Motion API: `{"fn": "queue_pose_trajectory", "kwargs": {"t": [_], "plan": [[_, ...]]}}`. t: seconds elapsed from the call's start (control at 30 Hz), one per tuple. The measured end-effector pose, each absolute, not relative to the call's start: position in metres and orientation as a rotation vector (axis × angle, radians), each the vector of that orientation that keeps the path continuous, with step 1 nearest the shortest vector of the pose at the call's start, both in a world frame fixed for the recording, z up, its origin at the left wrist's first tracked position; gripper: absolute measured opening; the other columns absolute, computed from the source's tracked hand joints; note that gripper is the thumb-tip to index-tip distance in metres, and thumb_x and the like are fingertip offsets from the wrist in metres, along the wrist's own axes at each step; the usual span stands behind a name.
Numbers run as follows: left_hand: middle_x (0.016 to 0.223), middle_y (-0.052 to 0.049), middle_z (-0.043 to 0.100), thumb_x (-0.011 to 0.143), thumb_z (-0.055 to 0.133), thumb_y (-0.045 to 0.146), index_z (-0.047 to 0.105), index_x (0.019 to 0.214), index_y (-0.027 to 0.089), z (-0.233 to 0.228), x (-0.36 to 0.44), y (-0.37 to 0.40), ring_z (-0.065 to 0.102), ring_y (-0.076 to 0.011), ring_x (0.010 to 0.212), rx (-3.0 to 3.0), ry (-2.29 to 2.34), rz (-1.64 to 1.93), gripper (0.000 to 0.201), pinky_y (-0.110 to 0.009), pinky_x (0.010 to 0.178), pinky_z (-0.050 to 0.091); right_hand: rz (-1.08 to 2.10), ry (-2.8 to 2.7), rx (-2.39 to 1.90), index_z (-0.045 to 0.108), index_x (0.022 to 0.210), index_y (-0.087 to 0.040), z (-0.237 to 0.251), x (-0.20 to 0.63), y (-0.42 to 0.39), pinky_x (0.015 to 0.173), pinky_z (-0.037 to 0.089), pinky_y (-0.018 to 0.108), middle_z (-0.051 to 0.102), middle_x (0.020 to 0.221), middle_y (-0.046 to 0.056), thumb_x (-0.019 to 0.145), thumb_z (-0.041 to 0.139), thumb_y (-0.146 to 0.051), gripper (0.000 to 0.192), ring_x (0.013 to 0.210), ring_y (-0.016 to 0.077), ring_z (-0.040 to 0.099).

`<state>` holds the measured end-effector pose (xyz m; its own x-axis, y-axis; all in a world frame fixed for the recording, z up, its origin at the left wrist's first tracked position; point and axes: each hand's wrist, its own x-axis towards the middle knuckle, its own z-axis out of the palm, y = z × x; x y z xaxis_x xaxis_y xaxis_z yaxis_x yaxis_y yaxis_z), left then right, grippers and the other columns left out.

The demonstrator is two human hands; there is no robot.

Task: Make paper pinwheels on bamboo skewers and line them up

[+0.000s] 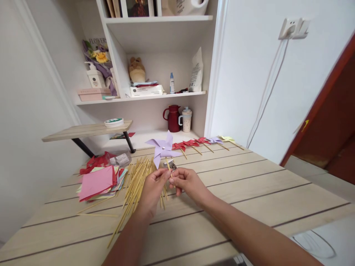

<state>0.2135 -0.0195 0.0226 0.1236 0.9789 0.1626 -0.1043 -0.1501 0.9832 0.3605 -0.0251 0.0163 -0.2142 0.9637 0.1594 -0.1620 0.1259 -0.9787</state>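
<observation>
A home room: white wall shelves [155, 94] with a plush toy [136, 70], soap dispenser [94, 75] and red jug [173, 118] behind the wooden table's [249, 192] far edge.

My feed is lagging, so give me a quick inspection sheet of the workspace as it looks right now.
Surface: pale wooden plank table, dry, no spills seen.
Job's things: lilac paper pinwheel on a thin wooden stick, held above the table by both hands; small shiny metal object at the fingertips, too small to identify.
Clutter: loose pile of thin wooden sticks; stack of coloured paper squares; row of finished red, lilac and yellow pinwheels lying at the far edge.
Grippers: left hand and right hand both pinch the stick.
Cables: white cords hanging from a wall socket.
Surroundings: white shelf unit with red jug, bottles, plush toy.
</observation>
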Motion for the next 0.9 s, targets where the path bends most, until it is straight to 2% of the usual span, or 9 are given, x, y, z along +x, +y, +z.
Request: {"fn": "queue_pose_trajectory", "kwargs": {"t": [0.17, 0.3, 0.47, 0.57, 0.67, 0.8, 0.9], "plan": [[0.104, -0.010, 0.076, 0.076, 0.078, 0.043, 0.079, 0.096, 0.017, 0.021, 0.213, -0.019, 0.065, -0.0212, 0.095, 1.278, 0.926, 1.257, 0.033, -0.031, 0.090, 0.045, 1.352, -1.307, -0.877, 0.061, 0.070, -0.017, 0.017, 0.361, -0.025, 0.041, 0.041, 0.020, 0.066, 0.062, -0.002, 0.068, 0.079, -0.046, 0.035, 0.040, 0.0065, 0.053], [0.087, -0.007, 0.075, 0.073, 0.081, 0.042, 0.078, 0.085, 0.016, 0.017, 0.212, -0.016, 0.064, -0.0178, 0.083, 1.210, 0.903, 1.268, 0.029, -0.029, 0.082, 0.046, 1.358, -1.338, -0.887, 0.061, 0.071, -0.017, 0.015, 0.359, -0.025, 0.041, 0.042, 0.020, 0.066, 0.061, -0.002, 0.067, 0.081, -0.046, 0.036, 0.040, 0.0070, 0.053], [0.082, -0.005, 0.074, 0.065, 0.086, 0.037, 0.078, 0.078, 0.017, 0.016, 0.210, -0.012, 0.063, -0.0165, 0.083, 1.094, 0.886, 1.389, 0.025, -0.028, 0.084, 0.046, 1.301, -1.362, -0.873, 0.063, 0.092, -0.017, 0.012, 0.362, -0.025, 0.041, 0.042, 0.019, 0.069, 0.068, -0.001, 0.081, 0.067, -0.058, 0.042, 0.041, 0.0084, 0.058], [0.083, -0.004, 0.075, 0.062, 0.088, 0.037, 0.079, 0.079, 0.017, 0.016, 0.208, -0.010, 0.063, -0.0159, 0.085, 1.031, 0.902, 1.447, 0.028, -0.027, 0.086, 0.045, 1.299, -1.363, -0.880, 0.062, 0.095, -0.017, 0.011, 0.363, -0.026, 0.043, 0.044, 0.019, 0.071, 0.074, 0.001, 0.086, 0.060, -0.060, 0.044, 0.043, 0.0089, 0.061], [0.082, -0.003, 0.075, 0.061, 0.089, 0.037, 0.079, 0.078, 0.017, 0.016, 0.207, -0.008, 0.062, -0.0149, 0.084, 0.998, 0.900, 1.480, 0.028, -0.027, 0.086, 0.045, 1.303, -1.355, -0.881, 0.062, 0.092, -0.017, 0.012, 0.362, -0.027, 0.044, 0.044, 0.020, 0.072, 0.072, 0.002, 0.083, 0.066, -0.056, 0.041, 0.044, 0.0092, 0.060], [0.081, -0.003, 0.075, 0.060, 0.089, 0.037, 0.079, 0.079, 0.017, 0.017, 0.209, -0.008, 0.062, -0.0143, 0.082, 0.999, 0.906, 1.469, 0.030, -0.026, 0.084, 0.045, 1.261, -1.324, -0.942, 0.063, 0.086, -0.017, 0.015, 0.359, -0.027, 0.044, 0.044, 0.021, 0.067, 0.062, -0.003, 0.072, 0.077, -0.042, 0.032, 0.042, 0.0090, 0.057], [0.082, -0.003, 0.075, 0.061, 0.088, 0.038, 0.079, 0.080, 0.017, 0.016, 0.211, -0.009, 0.063, -0.0149, 0.084, 1.021, 0.917, 1.454, 0.030, -0.025, 0.083, 0.045, 1.241, -1.308, -0.973, 0.064, 0.082, -0.017, 0.015, 0.358, -0.026, 0.043, 0.044, 0.021, 0.064, 0.058, -0.004, 0.067, 0.079, -0.034, 0.026, 0.042, 0.0091, 0.056]]}}
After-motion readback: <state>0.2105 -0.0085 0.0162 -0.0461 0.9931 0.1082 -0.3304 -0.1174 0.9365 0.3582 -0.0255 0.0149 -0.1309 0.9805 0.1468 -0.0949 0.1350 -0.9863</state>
